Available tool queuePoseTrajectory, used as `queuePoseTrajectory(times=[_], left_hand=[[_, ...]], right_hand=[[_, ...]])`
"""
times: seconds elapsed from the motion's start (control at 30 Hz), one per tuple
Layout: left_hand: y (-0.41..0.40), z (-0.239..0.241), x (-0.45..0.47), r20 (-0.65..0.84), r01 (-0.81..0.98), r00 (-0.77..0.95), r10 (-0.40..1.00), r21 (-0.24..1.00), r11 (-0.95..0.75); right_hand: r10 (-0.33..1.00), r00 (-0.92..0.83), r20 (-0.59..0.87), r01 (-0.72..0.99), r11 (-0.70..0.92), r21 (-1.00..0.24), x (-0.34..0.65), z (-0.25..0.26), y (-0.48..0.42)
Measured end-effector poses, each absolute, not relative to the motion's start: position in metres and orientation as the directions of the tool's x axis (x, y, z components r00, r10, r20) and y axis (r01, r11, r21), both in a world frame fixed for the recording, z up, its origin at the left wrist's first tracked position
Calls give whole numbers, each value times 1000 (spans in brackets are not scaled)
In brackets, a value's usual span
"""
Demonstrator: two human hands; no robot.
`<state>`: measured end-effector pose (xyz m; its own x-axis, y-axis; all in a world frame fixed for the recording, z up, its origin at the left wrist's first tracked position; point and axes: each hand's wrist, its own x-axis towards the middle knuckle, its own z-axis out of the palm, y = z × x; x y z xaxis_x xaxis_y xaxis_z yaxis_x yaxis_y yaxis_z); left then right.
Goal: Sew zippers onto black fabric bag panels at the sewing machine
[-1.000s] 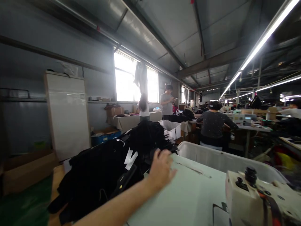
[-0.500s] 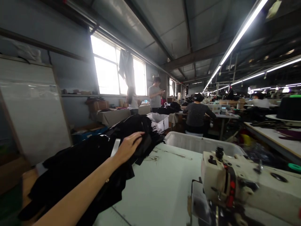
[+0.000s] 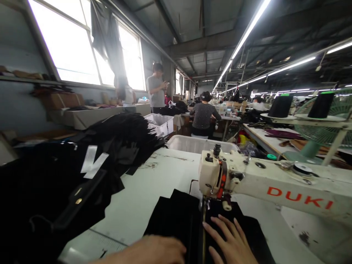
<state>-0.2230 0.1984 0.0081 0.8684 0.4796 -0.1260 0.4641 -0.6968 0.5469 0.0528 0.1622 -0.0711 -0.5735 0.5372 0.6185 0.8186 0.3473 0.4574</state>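
Observation:
A black fabric piece [image 3: 176, 216] lies under the head of the sewing machine [image 3: 211, 176]. Along its middle runs a thin brass-coloured line [image 3: 204, 231], like zipper teeth, toward the needle area. My right hand [image 3: 231, 242] rests flat on the cloth just right of that line, fingers spread. At the bottom edge, my left hand [image 3: 162, 249] is over the left part of the cloth; its fingers are mostly hidden and blurred. A large pile of black garment pieces [image 3: 115, 146], with white strips [image 3: 95, 163] and a gold-coloured button [image 3: 79, 201] on it, covers the left side.
The pale sewing table [image 3: 156, 176] extends around the machine. Behind it stands a clear plastic bin [image 3: 189, 143], with a white crate [image 3: 161, 124] farther back. Black thread cones [image 3: 280, 105] and a green fan [image 3: 316, 128] are at right. Several people are in the background.
The view has swung right and down. My left hand has left the black pile and come to the cloth at the machine. My right hand and the black piece have come into view.

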Motion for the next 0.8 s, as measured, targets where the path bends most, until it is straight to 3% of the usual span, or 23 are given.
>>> queuePoseTrajectory(times=[0.07,0.13,0.2,0.4,0.5,0.57,0.7,0.8], left_hand=[[216,15,-198,-11,599,739,673,468,-649],[239,9,-174,61,640,704,707,376,-670],[262,-1,-157,4,646,722,692,358,-675],[287,-3,-164,-147,584,776,613,535,-610],[284,3,-169,-98,465,819,565,691,-553],[280,0,-163,-38,440,796,604,722,-534],[267,-23,-141,156,565,635,757,574,-592],[257,-37,-135,325,622,626,709,341,-705]], right_hand=[[509,-575,640,818,353,454,52,-72,160],[516,-574,636,819,359,448,53,-71,159],[536,-586,608,810,379,448,57,-68,158],[534,-633,560,774,444,452,68,-64,161],[538,-586,607,811,396,432,65,-66,163],[549,-570,611,821,364,440,62,-68,164],[528,-600,601,798,345,494,60,-69,165],[494,-619,610,785,380,489,63,-70,165]])
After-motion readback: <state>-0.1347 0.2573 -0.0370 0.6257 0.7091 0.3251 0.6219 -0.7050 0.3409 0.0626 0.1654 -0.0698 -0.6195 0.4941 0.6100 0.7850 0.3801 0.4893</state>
